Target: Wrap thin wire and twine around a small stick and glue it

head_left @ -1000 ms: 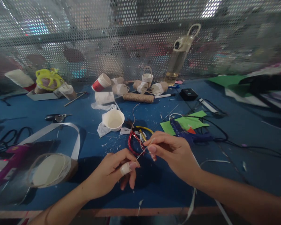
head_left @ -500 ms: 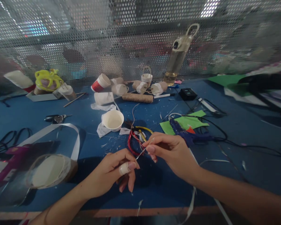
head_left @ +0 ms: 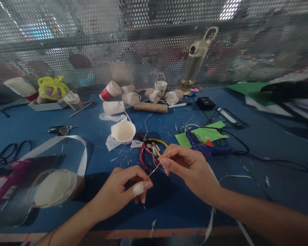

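Note:
Between my two pinched hands runs a short, taut piece of thin twine [head_left: 154, 169]. My left hand [head_left: 129, 186], with a white wrapping around its thumb, closes its thumb and forefinger on the lower end. A little above and to the right, my right hand [head_left: 186, 167] pinches the upper end. A loose length of the strand trails back toward the twine roll [head_left: 150, 107]. Just behind the hands lie pliers with red and yellow handles [head_left: 141, 158], partly hidden by my right fingers. The white paper cup [head_left: 124, 132] stands left of the pliers.
A blue glue gun [head_left: 207, 147] lies on green paper at the right, its cable trailing. At left are a ribbon-handled cup [head_left: 52, 188] and a purple glue gun [head_left: 12, 176]. Several small cups and a water bottle [head_left: 193, 66] stand along the perforated metal screen [head_left: 143, 41].
My left fingers have curled in more, and the thumb has moved slightly down and right along the strand. My right hand has barely moved.

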Demonstrator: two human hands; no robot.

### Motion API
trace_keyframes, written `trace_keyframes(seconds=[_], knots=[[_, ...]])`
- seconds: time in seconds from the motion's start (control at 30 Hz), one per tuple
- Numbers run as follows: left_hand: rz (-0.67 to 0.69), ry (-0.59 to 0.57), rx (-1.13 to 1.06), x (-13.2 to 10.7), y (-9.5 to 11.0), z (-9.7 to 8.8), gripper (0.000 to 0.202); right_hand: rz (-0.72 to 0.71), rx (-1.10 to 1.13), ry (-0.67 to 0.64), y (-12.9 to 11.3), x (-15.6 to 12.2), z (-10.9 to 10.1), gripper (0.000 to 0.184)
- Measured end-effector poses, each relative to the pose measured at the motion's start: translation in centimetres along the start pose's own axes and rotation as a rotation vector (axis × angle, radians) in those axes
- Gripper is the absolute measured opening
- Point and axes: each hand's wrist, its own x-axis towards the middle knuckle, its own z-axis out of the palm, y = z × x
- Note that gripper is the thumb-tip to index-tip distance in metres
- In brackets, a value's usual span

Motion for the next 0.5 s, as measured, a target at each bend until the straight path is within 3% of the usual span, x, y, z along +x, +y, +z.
trace_keyframes(seconds=[0.13, 0.23, 0.37, 0.5], knots=[[0.091, 0.056, 0.272, 0.30, -0.36, 0.08, 0.014, 0.011, -0.084, 0.030, 0.00, 0.02, 0.07, 0.014], [0.103, 0.074, 0.333, 0.41, -0.71, 0.06, 0.015, 0.019, -0.136, 0.053, 0.01, 0.14, 0.10, 0.013], [0.055, 0.048, 0.232, 0.26, -0.79, -0.01, 0.016, 0.014, -0.175, 0.068, -0.08, 0.32, 0.05, 0.013], [-0.070, -0.026, -0.065, 0.11, -0.66, -0.12, 0.021, 0.006, -0.084, 0.016, -0.07, 0.44, -0.05, 0.009]])
